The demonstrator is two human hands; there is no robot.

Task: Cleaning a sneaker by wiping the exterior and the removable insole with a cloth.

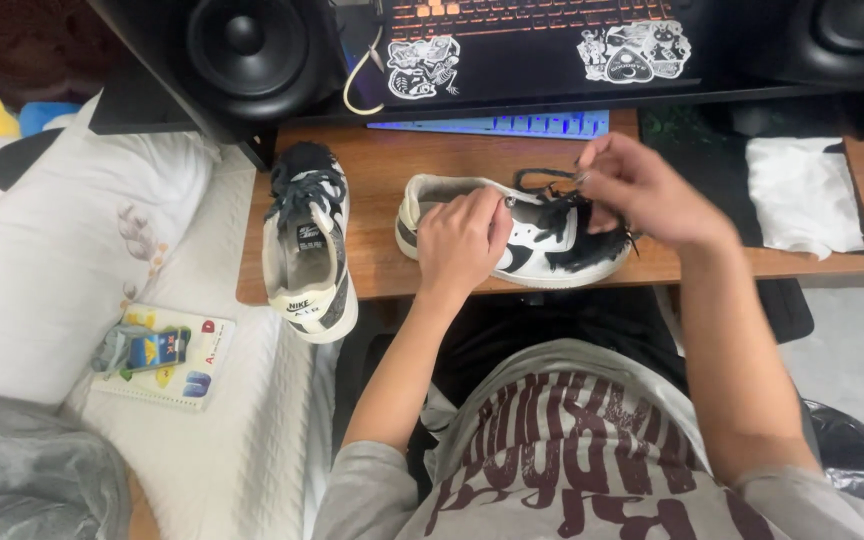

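A black-and-white sneaker lay on its side near the front edge of the wooden desk, toe pointing right. The left hand was clamped over the sneaker's upper near the heel opening, fingers curled down onto it. The right hand hovered just above the toe end, its fingers pinched together on a black lace that looped up from the eyelets. The two hands were apart, one at each end of the shoe.

A second sneaker sat to the left, its heel hanging over the desk's front edge, laces loose on top. Behind both lay a blue-lit keyboard, and above it a laptop with stickers. Black speakers stood on either side. A white cloth rested on a dark mat at the right. On the bed to the left lay a booklet and a white pillow.
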